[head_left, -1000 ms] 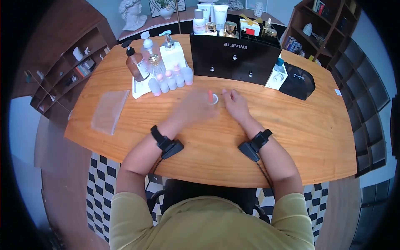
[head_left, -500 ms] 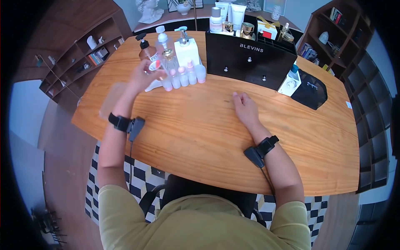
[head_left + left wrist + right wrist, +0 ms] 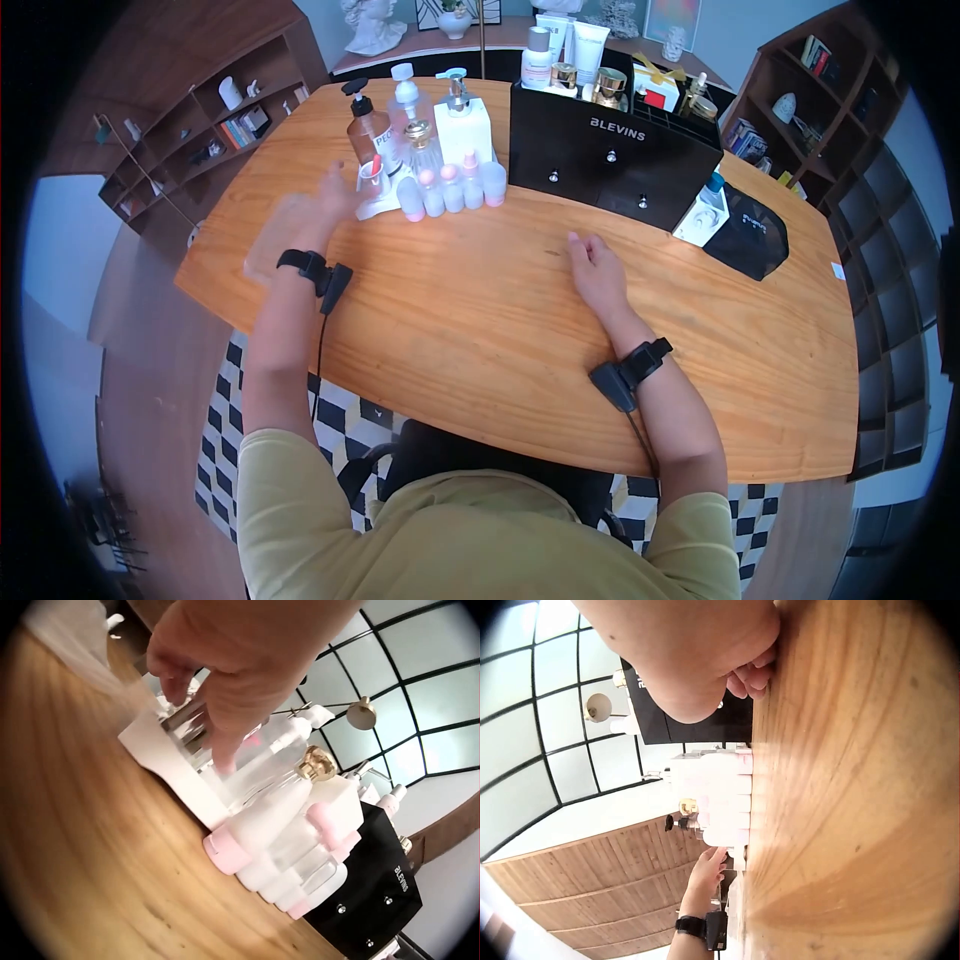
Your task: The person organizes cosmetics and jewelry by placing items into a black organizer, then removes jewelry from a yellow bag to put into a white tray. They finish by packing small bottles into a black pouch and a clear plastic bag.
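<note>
My left hand is beside a small white-rimmed cup with a red item in it, at the left end of the white tray. Its fingers look spread and slightly blurred. In the left wrist view, the hand hangs over the tray, fingers pointing down; contact with the cup cannot be told. Small pink-and-white bottles line the tray's front. My right hand rests on the wooden table, fingers loosely curled, holding nothing; the right wrist view shows that hand close up.
Behind the small bottles stand a brown pump bottle and a white pump bottle. A black drawer box holds cosmetics, with a white box and black pouch at its right. A translucent sheet lies at the left.
My left hand carried the cup from the table's middle leftward to the tray. Its fingers have since come off the rim, and the cup sits lower. My right hand stays on the table; the head view has shifted.
</note>
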Action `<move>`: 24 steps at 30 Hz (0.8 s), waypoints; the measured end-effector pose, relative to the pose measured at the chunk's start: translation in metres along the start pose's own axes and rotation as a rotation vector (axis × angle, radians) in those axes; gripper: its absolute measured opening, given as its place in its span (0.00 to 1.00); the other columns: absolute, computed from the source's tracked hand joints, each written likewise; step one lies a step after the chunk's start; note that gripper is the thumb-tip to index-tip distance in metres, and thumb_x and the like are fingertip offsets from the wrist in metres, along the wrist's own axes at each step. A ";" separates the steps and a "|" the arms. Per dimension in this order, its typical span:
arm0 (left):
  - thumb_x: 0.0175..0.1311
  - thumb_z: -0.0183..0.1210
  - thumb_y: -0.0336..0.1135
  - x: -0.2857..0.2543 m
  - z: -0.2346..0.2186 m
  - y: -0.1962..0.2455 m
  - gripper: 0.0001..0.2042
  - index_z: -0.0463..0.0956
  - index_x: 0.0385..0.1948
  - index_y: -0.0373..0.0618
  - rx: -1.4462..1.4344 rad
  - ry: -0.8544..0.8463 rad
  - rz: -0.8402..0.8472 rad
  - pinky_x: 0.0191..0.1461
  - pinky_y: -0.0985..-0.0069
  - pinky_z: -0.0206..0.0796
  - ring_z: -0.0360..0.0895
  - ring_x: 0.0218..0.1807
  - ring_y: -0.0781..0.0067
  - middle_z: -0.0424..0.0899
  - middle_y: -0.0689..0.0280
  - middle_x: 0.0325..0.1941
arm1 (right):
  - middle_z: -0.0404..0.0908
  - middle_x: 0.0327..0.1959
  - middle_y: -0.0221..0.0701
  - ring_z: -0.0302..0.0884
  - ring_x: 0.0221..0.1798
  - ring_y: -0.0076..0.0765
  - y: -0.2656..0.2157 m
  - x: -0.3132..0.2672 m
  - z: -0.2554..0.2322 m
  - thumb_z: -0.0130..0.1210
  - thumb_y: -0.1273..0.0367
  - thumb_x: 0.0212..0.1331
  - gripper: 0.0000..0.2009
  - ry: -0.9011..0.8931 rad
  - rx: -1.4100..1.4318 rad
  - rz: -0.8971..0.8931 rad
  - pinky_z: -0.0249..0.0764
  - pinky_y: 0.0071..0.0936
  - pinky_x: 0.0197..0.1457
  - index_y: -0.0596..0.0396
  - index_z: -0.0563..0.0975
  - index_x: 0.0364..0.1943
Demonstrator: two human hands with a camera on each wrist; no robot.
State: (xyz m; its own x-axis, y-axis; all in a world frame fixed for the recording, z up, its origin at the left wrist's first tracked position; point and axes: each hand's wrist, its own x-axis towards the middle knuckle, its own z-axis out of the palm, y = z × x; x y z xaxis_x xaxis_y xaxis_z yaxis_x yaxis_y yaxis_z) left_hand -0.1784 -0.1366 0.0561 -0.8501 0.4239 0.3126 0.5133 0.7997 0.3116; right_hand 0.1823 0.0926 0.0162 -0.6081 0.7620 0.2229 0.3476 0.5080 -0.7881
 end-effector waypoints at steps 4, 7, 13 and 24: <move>0.58 0.59 0.43 -0.050 -0.100 0.045 0.21 0.76 0.52 0.45 0.552 -0.512 0.147 0.53 0.65 0.68 0.78 0.51 0.57 0.81 0.54 0.50 | 0.79 0.24 0.44 0.78 0.32 0.53 0.004 0.001 0.002 0.46 0.51 0.64 0.22 -0.009 -0.002 0.014 0.71 0.41 0.37 0.58 0.75 0.29; 0.60 0.55 0.37 -0.033 -0.035 -0.063 0.13 0.81 0.43 0.45 0.363 -0.160 0.200 0.50 0.66 0.68 0.79 0.49 0.57 0.82 0.55 0.47 | 0.79 0.23 0.43 0.78 0.31 0.52 0.001 0.001 0.002 0.46 0.51 0.64 0.22 -0.016 -0.006 0.021 0.71 0.41 0.36 0.58 0.75 0.28; 0.53 0.60 0.39 -0.119 -0.097 -0.021 0.11 0.81 0.27 0.40 0.261 -0.124 0.166 0.38 0.66 0.70 0.80 0.31 0.56 0.83 0.54 0.30 | 0.77 0.21 0.40 0.75 0.27 0.50 -0.004 -0.001 -0.002 0.49 0.53 0.64 0.20 -0.047 -0.016 -0.008 0.70 0.39 0.34 0.58 0.73 0.27; 0.62 0.58 0.31 -0.154 -0.016 0.008 0.06 0.77 0.28 0.39 -1.056 -0.958 0.061 0.28 0.83 0.64 0.73 0.26 0.83 0.78 0.70 0.23 | 0.77 0.36 0.41 0.79 0.39 0.44 -0.099 0.013 0.048 0.52 0.63 0.61 0.10 -0.042 -0.413 -0.778 0.76 0.38 0.36 0.56 0.74 0.34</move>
State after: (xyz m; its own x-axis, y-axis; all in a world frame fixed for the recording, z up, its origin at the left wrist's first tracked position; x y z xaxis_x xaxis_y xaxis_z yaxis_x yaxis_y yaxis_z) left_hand -0.0413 -0.2021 0.0249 -0.3553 0.9047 -0.2350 0.0344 0.2639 0.9639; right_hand 0.1056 0.0328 0.0696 -0.8028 0.1286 0.5822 0.0494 0.9875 -0.1500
